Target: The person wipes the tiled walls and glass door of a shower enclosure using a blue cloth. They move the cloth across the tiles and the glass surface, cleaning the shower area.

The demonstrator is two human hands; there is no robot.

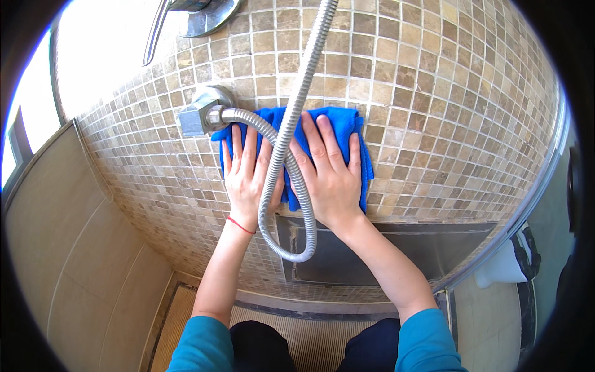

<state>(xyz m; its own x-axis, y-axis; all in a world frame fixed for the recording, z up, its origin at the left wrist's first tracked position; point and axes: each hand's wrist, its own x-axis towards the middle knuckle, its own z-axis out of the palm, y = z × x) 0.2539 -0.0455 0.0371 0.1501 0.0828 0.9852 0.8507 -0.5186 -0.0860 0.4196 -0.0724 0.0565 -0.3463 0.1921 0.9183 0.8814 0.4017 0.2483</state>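
A blue cloth point(341, 122) lies flat against the mosaic-tiled wall point(409, 93). Both palms press on it with the fingers pointing up the wall. My left hand point(246, 181) covers its left part, below the metal hose outlet point(204, 114), and a red string circles that wrist. My right hand point(332, 181) is spread over the right part. A ribbed metal shower hose point(297, 97) hangs in a loop in front of the cloth, between and partly over the hands. Neither hand grasps the cloth; it lies flat beneath them.
A chrome shower mixer point(204, 16) is on the wall at the upper left. Below the cloth is a recessed niche with a dark frame point(418, 228). A curved glass enclosure edge point(525, 209) stands at right, with a toilet point(502, 265) beyond. A ribbed floor point(311, 330) lies below.
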